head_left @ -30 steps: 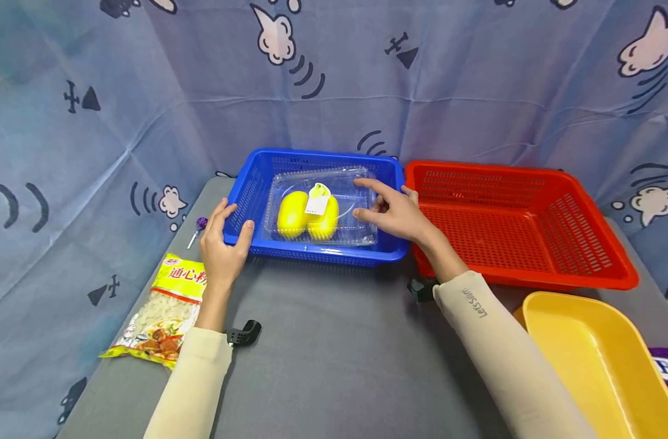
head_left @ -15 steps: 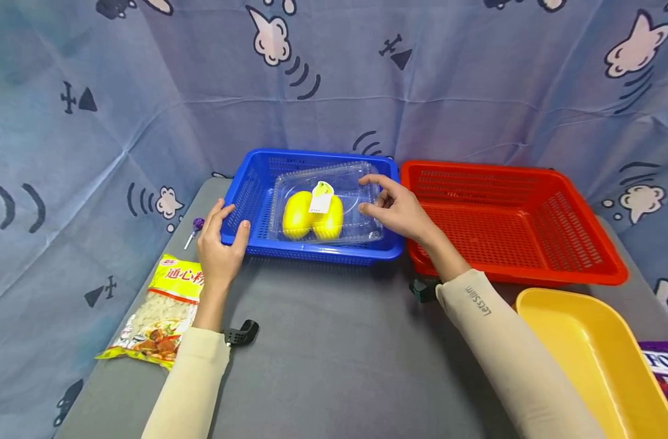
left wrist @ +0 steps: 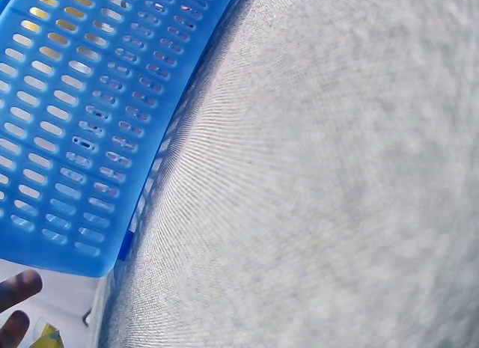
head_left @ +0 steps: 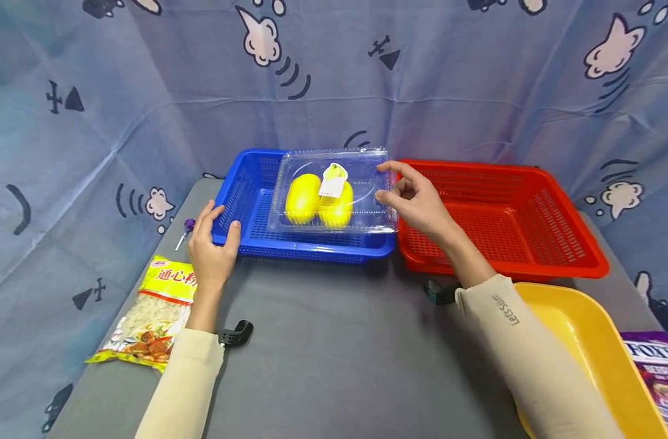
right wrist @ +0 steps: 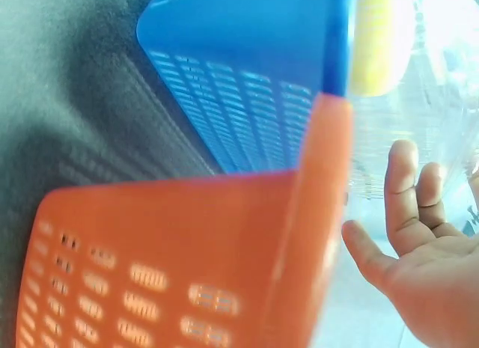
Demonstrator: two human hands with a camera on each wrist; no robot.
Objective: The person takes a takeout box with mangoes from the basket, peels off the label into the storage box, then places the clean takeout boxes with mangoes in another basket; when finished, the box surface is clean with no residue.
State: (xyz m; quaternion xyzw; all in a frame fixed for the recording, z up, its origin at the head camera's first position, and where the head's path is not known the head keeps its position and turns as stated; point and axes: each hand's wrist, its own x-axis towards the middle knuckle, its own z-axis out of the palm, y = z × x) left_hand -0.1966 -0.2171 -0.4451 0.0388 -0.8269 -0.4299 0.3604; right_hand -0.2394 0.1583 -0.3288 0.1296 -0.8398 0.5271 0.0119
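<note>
Grey tabletop (head_left: 323, 366) spreads between the sleeves (head_left: 182, 384), a smooth, round-cornered yellow tub (head_left: 599, 353) at its right, a crinkly pasta bag (head_left: 152, 320) at its left. The left hand (head_left: 211, 250), fingers spread and slightly bent, is at the left end of the slotted plastic blue basket (head_left: 312, 250). Above that basket, the right hand (head_left: 418, 201) pinches the right edge of a thin clear box (head_left: 363, 198) containing glossy yellow fruits (head_left: 303, 201). Just beside stands a latticed red basket (head_left: 493, 241); behind hangs creased curtain (head_left: 191, 73).

Right of the blue basket (head_left: 306, 247), a sleeve (head_left: 523, 360) partly hides the yellow tub (head_left: 586, 341) and a purple bag (head_left: 660, 378) is cut off. The clear box (head_left: 366, 210) has a label (head_left: 332, 186) too tiny to read.
</note>
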